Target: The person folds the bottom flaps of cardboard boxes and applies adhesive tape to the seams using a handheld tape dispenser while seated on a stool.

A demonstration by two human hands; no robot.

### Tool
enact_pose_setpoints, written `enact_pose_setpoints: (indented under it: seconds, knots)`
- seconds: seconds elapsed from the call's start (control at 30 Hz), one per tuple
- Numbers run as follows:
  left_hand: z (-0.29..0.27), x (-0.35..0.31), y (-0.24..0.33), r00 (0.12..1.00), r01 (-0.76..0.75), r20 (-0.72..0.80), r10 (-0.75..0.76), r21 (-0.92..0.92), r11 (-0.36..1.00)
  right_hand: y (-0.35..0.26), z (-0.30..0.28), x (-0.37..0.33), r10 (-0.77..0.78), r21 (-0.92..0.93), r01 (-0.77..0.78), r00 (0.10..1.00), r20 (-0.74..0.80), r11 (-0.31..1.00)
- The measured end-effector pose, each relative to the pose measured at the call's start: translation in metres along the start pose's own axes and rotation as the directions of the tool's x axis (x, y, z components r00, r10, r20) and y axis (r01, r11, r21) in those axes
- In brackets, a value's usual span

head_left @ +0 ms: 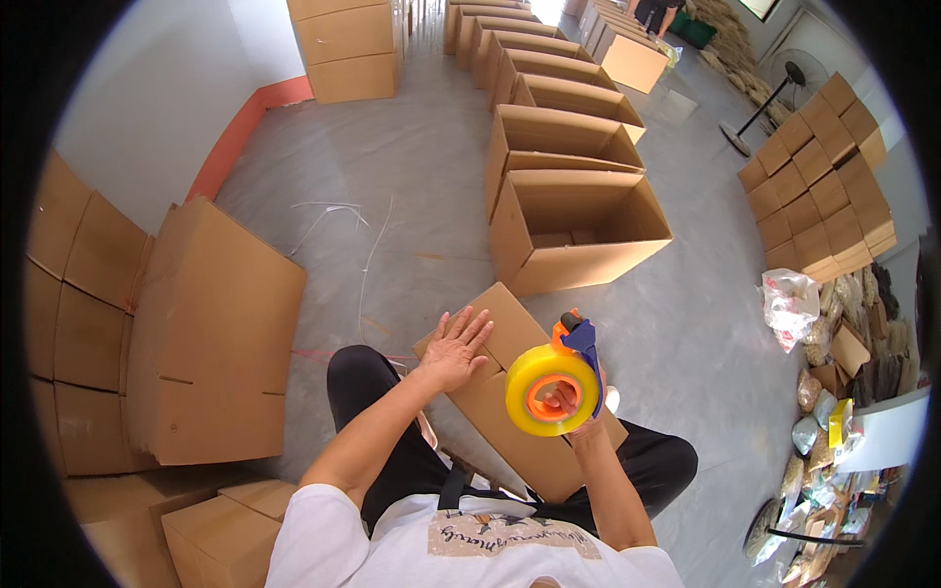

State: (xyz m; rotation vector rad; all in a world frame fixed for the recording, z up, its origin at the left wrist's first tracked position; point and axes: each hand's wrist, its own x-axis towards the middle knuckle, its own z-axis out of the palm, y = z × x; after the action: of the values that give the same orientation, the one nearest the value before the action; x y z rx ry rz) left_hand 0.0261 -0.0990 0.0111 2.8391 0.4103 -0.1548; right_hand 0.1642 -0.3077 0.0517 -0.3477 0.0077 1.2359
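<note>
A closed cardboard box (490,416) lies across my lap, its top flaps meeting in a seam. My left hand (456,351) rests flat on the box's far left part, fingers spread. In my right hand (567,404) is a tape dispenser (582,338) with a blue and orange frame. It carries a large roll of yellow tape (524,387) around an orange core. Fingers of the right hand show through the core; the rest of that hand is largely hidden behind the roll. The dispenser is over the right side of the box.
Open cardboard boxes (588,257) stand in a long row ahead. Flattened cardboard (216,343) leans at my left. Stacked boxes (814,186) and a floor fan (784,93) stand far right. White straps (368,255) lie on the floor. Another person (655,14) works at the back.
</note>
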Motion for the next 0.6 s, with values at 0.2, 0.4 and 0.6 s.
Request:
enact_pose_setpoints:
  seconds: [0.2,0.4,0.6]
  knots:
    - [0.000,0.002,0.003,1.000,0.012,0.013,-0.012,0.029,1.000,-0.003,-0.001,-0.008,-0.007,0.100,-0.005,0.993,0.115,0.995]
    - [0.001,0.002,-0.001,0.999,0.018,0.028,-0.018,-0.008,1.000,-0.013,0.023,-0.003,0.031,-0.161,-0.017,0.995,0.090,0.987]
    - [0.003,0.004,-0.001,0.999,0.017,0.034,-0.016,-0.024,1.000,-0.006,0.025,0.023,-0.100,-0.611,-0.034,0.978,-0.184,0.791]
